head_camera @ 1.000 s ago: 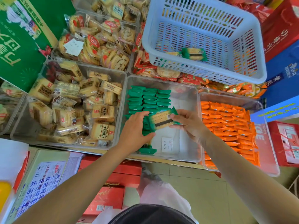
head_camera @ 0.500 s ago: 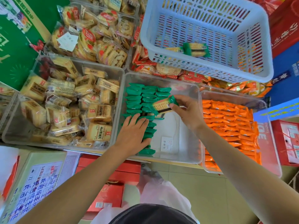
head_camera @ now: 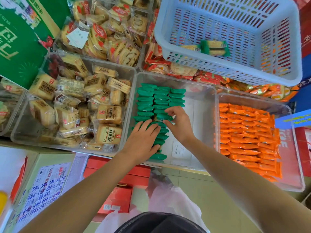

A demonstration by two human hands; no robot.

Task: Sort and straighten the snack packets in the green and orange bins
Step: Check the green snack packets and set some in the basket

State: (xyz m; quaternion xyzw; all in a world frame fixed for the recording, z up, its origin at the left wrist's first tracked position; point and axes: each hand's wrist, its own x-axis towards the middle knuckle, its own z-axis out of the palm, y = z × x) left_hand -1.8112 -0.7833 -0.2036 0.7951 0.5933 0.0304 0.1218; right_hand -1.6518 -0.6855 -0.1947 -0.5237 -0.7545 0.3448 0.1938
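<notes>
Bin (head_camera: 202, 115) of green packets (head_camera: 161, 98)

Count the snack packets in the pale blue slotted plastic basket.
2. One green-ended packet lies in the pale blue slotted plastic basket near its front wall; a second packet touches it on the view's left. The wall may hide others.

A pale blue basket (head_camera: 218, 68) is sitting up on the far bins. Yellow cake packets (head_camera: 109, 113) are lying in a heap in a clear tub (head_camera: 50, 144) on the left. Round biscuit packets (head_camera: 99, 34) are lying behind them. Red boxes (head_camera: 116, 199) and a white bag (head_camera: 170, 197) are resting on the floor (head_camera: 210, 190) below.
</notes>
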